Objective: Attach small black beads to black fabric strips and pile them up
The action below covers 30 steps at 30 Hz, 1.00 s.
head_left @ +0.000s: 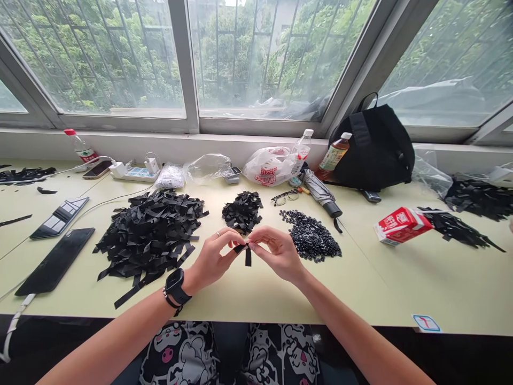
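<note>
Big heap (150,235): loose black strips lie piled on the desk (240,294), left of your hands; by its size, much looks left to handle.
Left hand (211,258): your thumb and index finger pinch the strip near its upper end.
Small heap (241,208): black pieces sit just beyond your fingers, apart from the big heap; they look shorter, so they may be the done ones, but you can't confirm that from here.
Strip (248,258): it is between your two hands, held above the desk; one end hangs straight down just below your fingertips, and a short part angles toward your left thumb. It looks partway worked.
Right hand (280,255): your thumb and index finger close on the strip's top, nearly meeting the left fingertips; whether they also grip a ring is too small to tell.
Rings (315,236): many small dark ones lie loose, right of your fingers, seemingly unused so far.
Carton (404,225): it rests farther right, well apart from your hands.
</note>
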Each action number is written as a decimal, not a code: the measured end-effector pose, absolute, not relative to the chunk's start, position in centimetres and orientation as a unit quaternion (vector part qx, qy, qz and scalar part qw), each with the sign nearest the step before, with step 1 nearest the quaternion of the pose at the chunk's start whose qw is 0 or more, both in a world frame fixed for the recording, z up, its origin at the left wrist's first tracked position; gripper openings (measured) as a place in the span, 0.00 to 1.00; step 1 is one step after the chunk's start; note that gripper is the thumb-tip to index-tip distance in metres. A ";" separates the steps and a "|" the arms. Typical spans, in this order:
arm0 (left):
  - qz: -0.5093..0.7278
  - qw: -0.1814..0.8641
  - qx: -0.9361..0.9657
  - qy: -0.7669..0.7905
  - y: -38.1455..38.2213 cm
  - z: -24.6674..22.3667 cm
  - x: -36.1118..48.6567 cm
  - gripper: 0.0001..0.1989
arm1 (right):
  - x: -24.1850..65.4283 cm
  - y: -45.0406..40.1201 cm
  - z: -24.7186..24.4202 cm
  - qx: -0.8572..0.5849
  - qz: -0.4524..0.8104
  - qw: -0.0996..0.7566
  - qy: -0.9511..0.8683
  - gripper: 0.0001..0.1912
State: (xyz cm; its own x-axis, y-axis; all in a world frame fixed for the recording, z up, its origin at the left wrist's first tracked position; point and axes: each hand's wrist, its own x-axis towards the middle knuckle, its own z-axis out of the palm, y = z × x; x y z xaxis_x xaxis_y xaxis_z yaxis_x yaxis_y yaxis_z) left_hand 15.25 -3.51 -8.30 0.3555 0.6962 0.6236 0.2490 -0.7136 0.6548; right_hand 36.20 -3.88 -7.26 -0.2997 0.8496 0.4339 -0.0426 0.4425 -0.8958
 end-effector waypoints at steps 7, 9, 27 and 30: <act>0.509 0.194 0.784 0.300 -3.4 -8.8 15.2 0.14 | 36.1 -3.9 -7.5 -0.317 0.404 0.505 -0.693 0.05; 0.523 0.175 0.774 0.312 -3.3 -8.9 15.2 0.13 | 36.0 -4.0 -7.6 -0.327 0.395 0.498 -0.699 0.06; 0.461 0.077 0.785 0.407 -4.0 -9.3 15.7 0.05 | 35.7 -3.6 -8.3 -0.350 0.508 0.490 -0.616 0.13; 0.454 0.078 0.781 0.423 -3.9 -9.4 15.6 0.05 | 35.6 -3.7 -8.3 -0.353 0.503 0.487 -0.621 0.14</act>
State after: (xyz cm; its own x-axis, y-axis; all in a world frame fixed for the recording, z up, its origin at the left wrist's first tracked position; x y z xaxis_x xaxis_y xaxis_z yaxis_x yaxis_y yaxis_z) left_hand 15.61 -3.92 -9.37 0.2315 0.7308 0.6421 0.5889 -0.6306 0.5055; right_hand 35.60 -3.75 -8.25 -0.2773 0.9278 0.2495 -0.0507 0.2452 -0.9681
